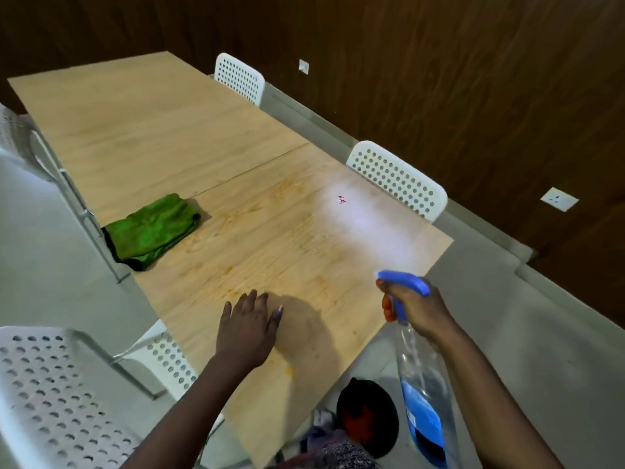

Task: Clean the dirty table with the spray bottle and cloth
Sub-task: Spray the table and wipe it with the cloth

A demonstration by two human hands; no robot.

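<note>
Over the near corner of the wooden table (236,137), the right hand (417,308) gripped the spray bottle (419,394), white mist (365,218) before its nozzle. The left hand (248,328) rested flat, fingers straight. The green cloth (152,230) lay at the table's left edge.

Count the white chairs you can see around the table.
4: far right side, near right side, near left foreground, and far left edge, partly cut off. Others may be hidden.
</note>
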